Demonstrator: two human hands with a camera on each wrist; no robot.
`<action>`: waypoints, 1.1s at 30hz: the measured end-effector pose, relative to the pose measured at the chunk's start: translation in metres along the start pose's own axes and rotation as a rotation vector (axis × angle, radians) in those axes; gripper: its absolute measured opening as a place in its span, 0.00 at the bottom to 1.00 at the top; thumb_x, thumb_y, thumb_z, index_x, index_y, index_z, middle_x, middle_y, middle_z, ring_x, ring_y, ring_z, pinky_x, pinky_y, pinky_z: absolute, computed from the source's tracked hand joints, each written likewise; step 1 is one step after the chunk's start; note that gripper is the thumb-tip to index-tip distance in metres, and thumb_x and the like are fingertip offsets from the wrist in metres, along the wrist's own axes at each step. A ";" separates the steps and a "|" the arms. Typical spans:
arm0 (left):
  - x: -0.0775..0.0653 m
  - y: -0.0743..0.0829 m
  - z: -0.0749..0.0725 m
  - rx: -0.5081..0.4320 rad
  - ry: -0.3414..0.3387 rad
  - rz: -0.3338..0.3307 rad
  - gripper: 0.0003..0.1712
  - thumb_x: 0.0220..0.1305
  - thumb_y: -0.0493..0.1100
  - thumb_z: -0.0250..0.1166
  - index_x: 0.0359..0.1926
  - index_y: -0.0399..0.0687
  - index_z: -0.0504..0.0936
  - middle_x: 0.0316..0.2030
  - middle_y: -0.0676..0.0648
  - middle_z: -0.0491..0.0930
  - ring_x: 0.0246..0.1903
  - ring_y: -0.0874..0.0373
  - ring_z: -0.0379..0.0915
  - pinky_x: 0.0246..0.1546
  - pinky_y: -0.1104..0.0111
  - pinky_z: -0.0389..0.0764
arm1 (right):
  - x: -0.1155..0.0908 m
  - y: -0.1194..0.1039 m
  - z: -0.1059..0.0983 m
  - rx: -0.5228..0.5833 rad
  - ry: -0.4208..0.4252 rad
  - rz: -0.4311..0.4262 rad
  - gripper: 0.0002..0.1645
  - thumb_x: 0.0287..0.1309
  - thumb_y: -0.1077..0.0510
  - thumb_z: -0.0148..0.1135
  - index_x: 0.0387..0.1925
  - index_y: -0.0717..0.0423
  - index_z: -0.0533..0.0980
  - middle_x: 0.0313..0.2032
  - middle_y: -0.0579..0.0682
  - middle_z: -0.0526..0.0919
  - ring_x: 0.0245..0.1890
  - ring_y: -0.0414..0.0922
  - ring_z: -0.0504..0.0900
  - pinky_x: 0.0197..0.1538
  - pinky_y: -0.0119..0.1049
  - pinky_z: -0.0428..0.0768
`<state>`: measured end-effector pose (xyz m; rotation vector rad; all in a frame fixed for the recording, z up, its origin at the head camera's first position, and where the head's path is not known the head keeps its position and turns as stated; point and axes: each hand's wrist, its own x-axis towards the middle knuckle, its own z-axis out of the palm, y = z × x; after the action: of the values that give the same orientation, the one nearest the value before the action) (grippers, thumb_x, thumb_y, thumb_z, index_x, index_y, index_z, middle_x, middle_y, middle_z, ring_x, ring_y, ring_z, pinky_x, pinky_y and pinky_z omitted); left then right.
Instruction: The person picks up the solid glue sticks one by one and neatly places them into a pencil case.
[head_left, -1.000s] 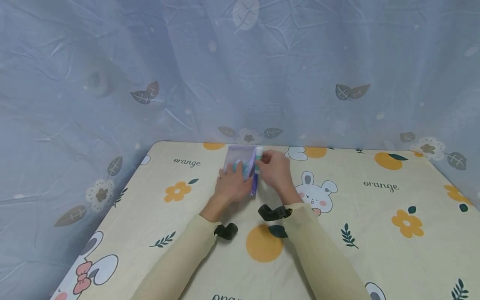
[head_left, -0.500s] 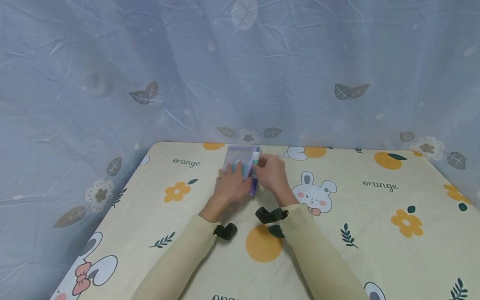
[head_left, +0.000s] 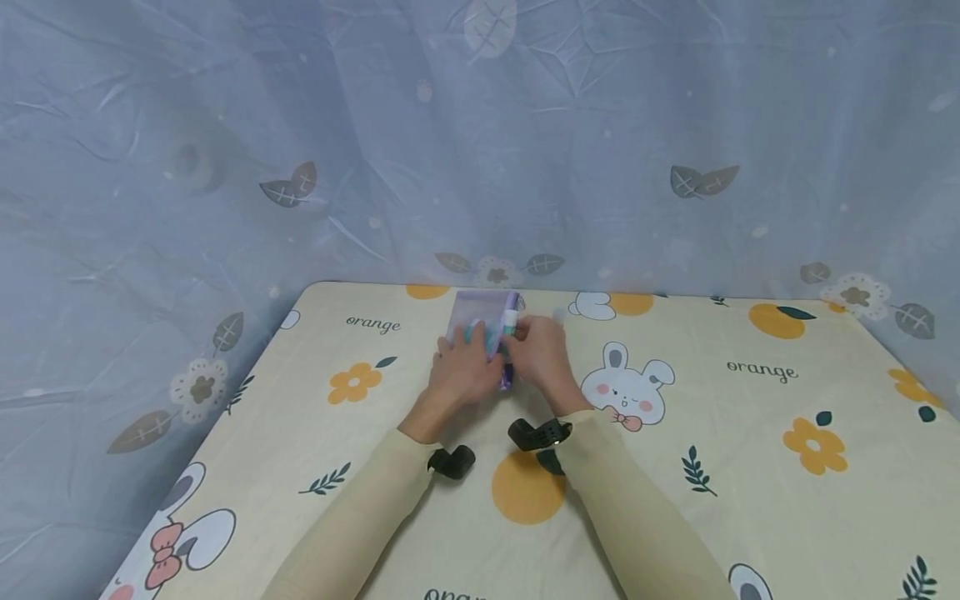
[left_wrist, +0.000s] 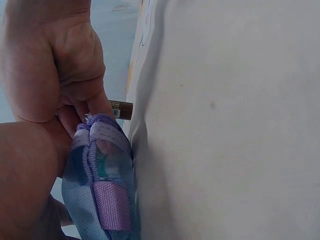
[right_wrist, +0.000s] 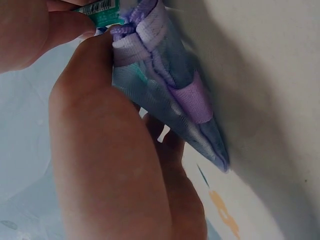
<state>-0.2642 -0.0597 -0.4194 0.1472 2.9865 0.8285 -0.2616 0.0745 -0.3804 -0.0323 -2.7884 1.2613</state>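
Note:
A purple mesh pouch (head_left: 480, 305) lies near the far edge of the table. My left hand (head_left: 463, 371) is over it in the head view. The right wrist view shows my left thumb (right_wrist: 100, 120) on the pouch's near side and fingers behind it. In my right hand (head_left: 538, 350), thumb and fingers pinch a green tube with a white cap (head_left: 511, 318) at the pouch's right edge. A barcoded green label (right_wrist: 102, 12) shows by the pouch's purple rim in the right wrist view. Something teal shows through the mesh (right_wrist: 140, 72). My right fingers partly hide the tube.
A cream cloth with oranges, flowers and rabbits covers the table (head_left: 420, 533). Behind it hangs a blue-grey curtain (head_left: 480, 167). In the left wrist view, a brown cylindrical end with a barcode (left_wrist: 121, 109) juts out beyond the pouch.
My right hand has come nearer and slightly left with the tube, whose white cap now sits lower along the pouch edge. Less of the tube shows. My left hand stays in place.

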 end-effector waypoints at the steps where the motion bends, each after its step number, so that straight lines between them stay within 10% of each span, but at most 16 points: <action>1: -0.001 0.001 -0.002 0.002 -0.002 -0.001 0.44 0.74 0.56 0.52 0.83 0.42 0.55 0.78 0.29 0.57 0.69 0.25 0.59 0.69 0.34 0.66 | 0.000 0.000 0.000 0.003 0.001 0.007 0.13 0.69 0.57 0.67 0.47 0.63 0.85 0.43 0.60 0.91 0.33 0.47 0.84 0.31 0.33 0.77; 33: -0.020 0.020 -0.023 0.008 -0.012 -0.023 0.38 0.80 0.51 0.46 0.83 0.41 0.54 0.78 0.30 0.61 0.70 0.30 0.63 0.71 0.38 0.68 | 0.002 0.008 0.009 0.109 0.022 0.117 0.21 0.71 0.51 0.68 0.58 0.59 0.85 0.42 0.58 0.93 0.33 0.46 0.89 0.31 0.31 0.79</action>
<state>-0.2440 -0.0571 -0.3890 0.1165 2.9751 0.8104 -0.2647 0.0736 -0.3921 -0.2034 -2.7300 1.4275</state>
